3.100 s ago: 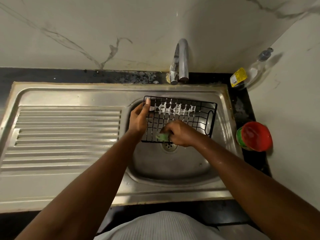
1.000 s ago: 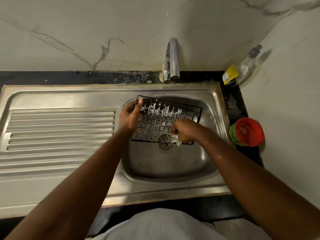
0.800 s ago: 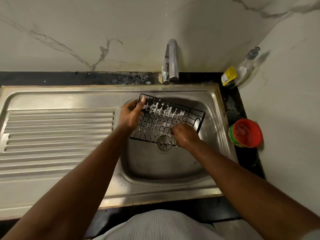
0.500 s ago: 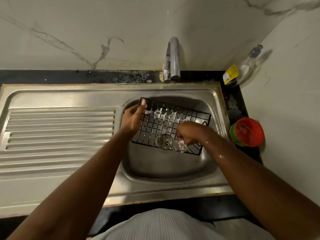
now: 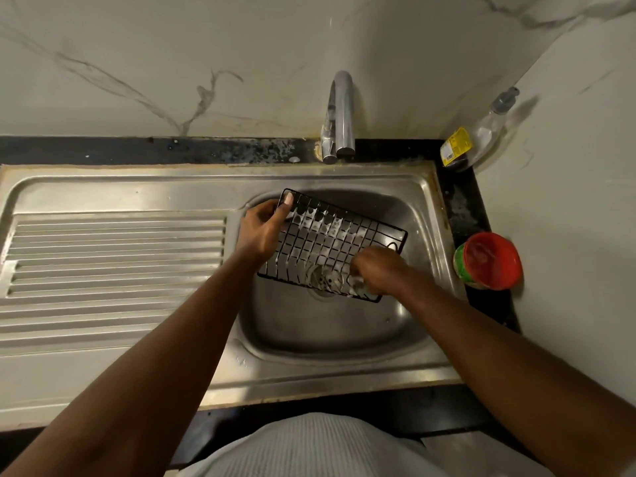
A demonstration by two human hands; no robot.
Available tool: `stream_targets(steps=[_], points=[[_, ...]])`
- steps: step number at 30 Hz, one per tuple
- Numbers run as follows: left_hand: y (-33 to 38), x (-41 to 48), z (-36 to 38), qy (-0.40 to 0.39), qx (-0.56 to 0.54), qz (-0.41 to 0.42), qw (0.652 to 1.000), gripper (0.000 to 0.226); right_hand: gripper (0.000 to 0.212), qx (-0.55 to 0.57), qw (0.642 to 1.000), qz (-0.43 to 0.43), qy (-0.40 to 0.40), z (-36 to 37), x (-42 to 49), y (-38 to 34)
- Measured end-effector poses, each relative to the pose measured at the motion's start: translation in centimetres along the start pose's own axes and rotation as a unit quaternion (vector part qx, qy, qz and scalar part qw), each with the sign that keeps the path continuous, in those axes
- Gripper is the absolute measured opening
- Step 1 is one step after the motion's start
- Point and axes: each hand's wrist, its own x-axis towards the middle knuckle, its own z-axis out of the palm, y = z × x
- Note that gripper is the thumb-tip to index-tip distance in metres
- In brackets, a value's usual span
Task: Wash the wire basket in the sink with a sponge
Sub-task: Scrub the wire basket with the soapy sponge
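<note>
Wire basket (image 5: 330, 242) is tilted over the sink (image 5: 344, 366) bowl, all soapy. Left hand (image 5: 261, 232) grips its top-left corner. Right hand (image 5: 378, 270) is curled round a mostly hidden sponge (image 5: 359, 286) at the lower-right edge. Red tub (image 5: 490, 259) sits on the counter (image 5: 461, 215).

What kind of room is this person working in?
Most likely a home kitchen: a stainless steel sink with a ribbed drainboard, a tap against a marble-look wall, and a bottle in the corner.
</note>
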Motion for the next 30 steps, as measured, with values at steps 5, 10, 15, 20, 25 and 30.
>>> stream_targets(steps=[5, 10, 15, 20, 25, 30], points=[[0.2, 0.5, -0.4, -0.001, 0.044, 0.0, 0.999, 0.059, 0.025, -0.004, 0.994, -0.054, -0.094, 0.2, 0.3, 0.1], [1.1, 0.7, -0.2, 0.002, 0.06, -0.012, 0.998, 0.051, 0.017, 0.063, 0.981, -0.037, -0.177, -1.6, 0.5, 0.7], [2.3, 1.6, -1.1, -0.007, 0.069, -0.06, 0.996, 0.056, 0.074, -0.057, 0.992, -0.085, -0.07, 0.9, -0.6, -0.6], [2.9, 1.6, -1.6, -0.057, 0.031, -0.102, 0.993, 0.047, 0.052, -0.015, 0.992, -0.114, 0.043, 3.7, -1.3, -2.1], [3.2, 1.0, -2.7, -0.129, -0.007, -0.113, 0.985, 0.045, 0.034, 0.099, 0.988, -0.088, 0.077, 5.5, -2.0, -3.8], [2.7, -1.3, -1.3, 0.016, -0.074, -0.092, 0.993, 0.054, 0.026, 0.238, 0.964, 0.012, 0.116, 6.3, -1.2, -6.4]])
